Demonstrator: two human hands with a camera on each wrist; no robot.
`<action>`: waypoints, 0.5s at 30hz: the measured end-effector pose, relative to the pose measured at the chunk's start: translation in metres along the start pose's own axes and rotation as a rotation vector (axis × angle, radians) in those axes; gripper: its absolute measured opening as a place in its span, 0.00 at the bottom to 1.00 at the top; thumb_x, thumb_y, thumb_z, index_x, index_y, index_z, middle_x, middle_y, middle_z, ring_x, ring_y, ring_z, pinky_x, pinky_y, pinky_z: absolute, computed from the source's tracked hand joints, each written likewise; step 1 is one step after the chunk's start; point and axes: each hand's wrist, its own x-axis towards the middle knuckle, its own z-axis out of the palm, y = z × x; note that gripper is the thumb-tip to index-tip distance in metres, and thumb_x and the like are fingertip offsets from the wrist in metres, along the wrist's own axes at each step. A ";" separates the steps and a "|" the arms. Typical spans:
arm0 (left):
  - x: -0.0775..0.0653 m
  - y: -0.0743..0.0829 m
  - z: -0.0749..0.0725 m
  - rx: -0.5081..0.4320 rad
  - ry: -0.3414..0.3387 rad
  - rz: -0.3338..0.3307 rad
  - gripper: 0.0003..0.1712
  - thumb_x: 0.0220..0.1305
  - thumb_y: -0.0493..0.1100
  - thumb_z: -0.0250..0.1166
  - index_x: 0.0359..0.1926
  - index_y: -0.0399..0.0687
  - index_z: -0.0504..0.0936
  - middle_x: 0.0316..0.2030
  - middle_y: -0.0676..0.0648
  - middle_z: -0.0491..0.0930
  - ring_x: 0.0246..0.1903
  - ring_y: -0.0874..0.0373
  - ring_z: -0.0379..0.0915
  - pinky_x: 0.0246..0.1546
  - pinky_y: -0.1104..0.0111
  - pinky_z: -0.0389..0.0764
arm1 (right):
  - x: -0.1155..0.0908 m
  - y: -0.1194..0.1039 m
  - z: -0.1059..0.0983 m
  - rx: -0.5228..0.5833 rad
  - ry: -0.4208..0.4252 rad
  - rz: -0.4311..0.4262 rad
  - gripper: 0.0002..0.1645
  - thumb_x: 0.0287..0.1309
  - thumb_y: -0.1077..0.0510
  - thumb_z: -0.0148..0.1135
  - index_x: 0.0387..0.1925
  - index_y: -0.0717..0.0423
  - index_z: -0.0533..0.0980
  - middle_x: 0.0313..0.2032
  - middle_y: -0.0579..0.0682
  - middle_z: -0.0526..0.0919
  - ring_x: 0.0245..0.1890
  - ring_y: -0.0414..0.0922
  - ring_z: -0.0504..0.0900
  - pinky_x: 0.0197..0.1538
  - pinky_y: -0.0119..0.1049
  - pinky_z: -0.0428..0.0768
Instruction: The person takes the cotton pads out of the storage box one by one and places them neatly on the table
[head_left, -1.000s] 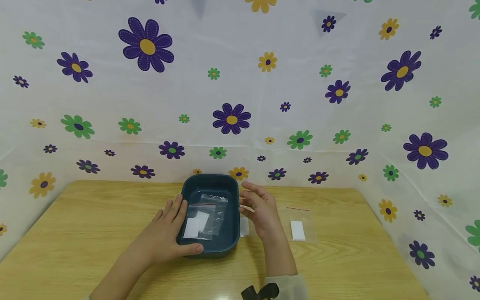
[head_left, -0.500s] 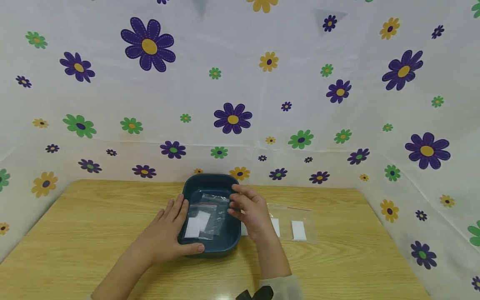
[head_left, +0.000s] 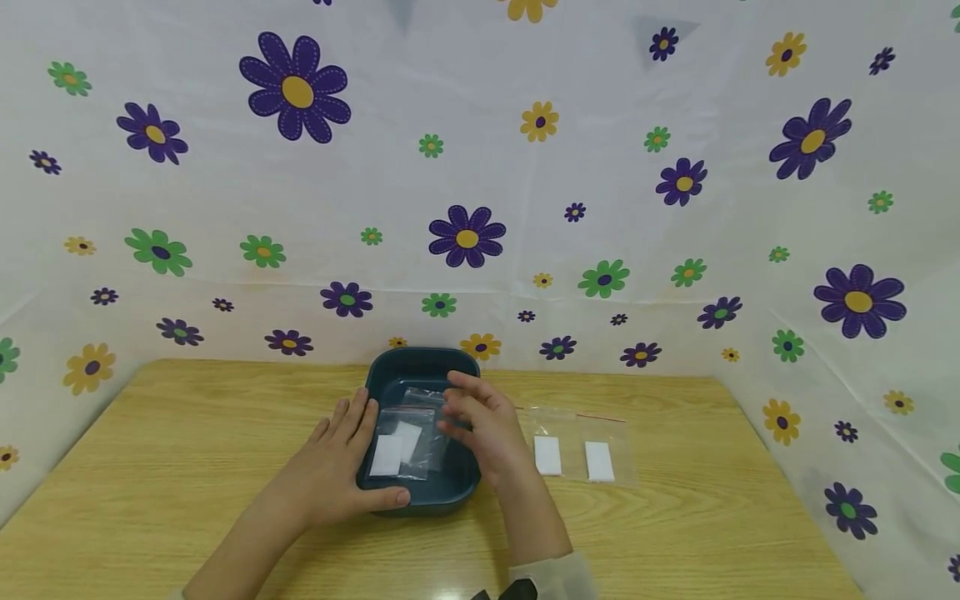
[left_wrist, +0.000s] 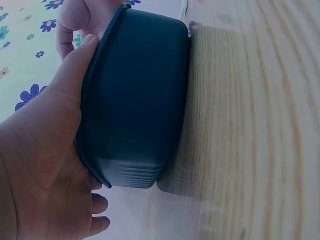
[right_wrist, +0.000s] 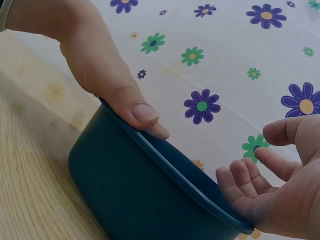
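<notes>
A dark teal plastic tub (head_left: 431, 502) stands on the wooden table, with overlapping clear zip bags (head_left: 426, 450) inside that show white slips. My left hand (head_left: 330, 471) rests on its left rim, fingers straight, thumb (right_wrist: 135, 110) extended over the near rim. Over the tub's right rim is my right hand (head_left: 483, 429), fingers slightly bent and spread, nothing between them. In the right wrist view that same right hand (right_wrist: 290, 185) is beside the rim; whether it touches is unclear. Two clear zip bags, each with a white slip (head_left: 547, 456), lie flat right of the tub.
The light wooden table (head_left: 187, 433) reaches back to a white cloth (head_left: 480, 167) printed with purple, green and yellow flowers. That cloth hangs behind and on both sides. The tub stands near the back edge.
My right hand has moved left, from beside the tub to over its right rim, uncovering a bag on the table. The left hand and the tub have stayed put.
</notes>
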 end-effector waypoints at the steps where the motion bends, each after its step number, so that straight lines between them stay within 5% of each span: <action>1: 0.000 0.000 0.000 0.000 0.005 0.003 0.75 0.46 0.86 0.57 0.77 0.34 0.50 0.78 0.35 0.41 0.75 0.31 0.40 0.70 0.37 0.52 | 0.000 0.000 0.000 0.001 -0.003 0.000 0.21 0.67 0.61 0.59 0.61 0.55 0.76 0.53 0.57 0.77 0.44 0.44 0.80 0.54 0.42 0.83; 15: -0.001 -0.001 0.002 0.006 0.011 -0.001 0.76 0.45 0.87 0.57 0.77 0.35 0.50 0.79 0.36 0.40 0.76 0.33 0.40 0.71 0.37 0.52 | -0.002 0.001 0.003 0.073 -0.051 0.038 0.25 0.67 0.61 0.56 0.65 0.53 0.73 0.57 0.55 0.74 0.51 0.45 0.77 0.62 0.49 0.76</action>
